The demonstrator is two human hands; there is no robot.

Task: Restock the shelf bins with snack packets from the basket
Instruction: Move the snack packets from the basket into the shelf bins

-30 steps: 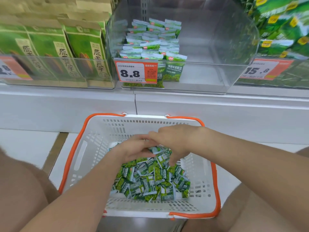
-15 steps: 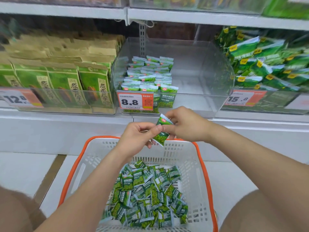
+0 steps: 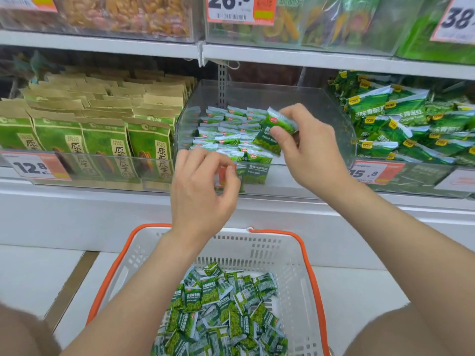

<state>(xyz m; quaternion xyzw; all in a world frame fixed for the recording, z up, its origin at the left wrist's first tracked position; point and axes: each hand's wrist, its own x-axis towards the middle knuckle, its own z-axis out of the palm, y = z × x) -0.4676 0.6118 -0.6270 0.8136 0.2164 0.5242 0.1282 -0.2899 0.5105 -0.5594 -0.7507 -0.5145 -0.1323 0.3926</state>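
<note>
Pinching small green foil snack packets (image 3: pixel 279 129), right hand (image 3: pixel 308 155) hovers over clear plastic bin (image 3: pixel 331 98) on white shelf (image 3: pixel 102 201); left hand (image 3: pixel 200 191) loosely curled, empty.

The right hand (image 3: pixel 307 147) pinches green snack packets (image 3: pixel 276 129) between thumb and fingers, above the clear bin (image 3: pixel 321 111). The left hand (image 3: pixel 199 191), fingers loosely curled, holds nothing above the white basket (image 3: pixel 288 255).

Price tags, lower shelf: left tag (image 3: pixel 30 167) reads 12.8; right tag (image 3: pixel 365 172) reads 15.8. Upper shelf: middle tag (image 3: pixel 231 7) reads 26; corner tag (image 3: pixel 457 19) reads 38, cut off. Paper bags (image 3: pixel 151 150): 原香瓜子.
</note>
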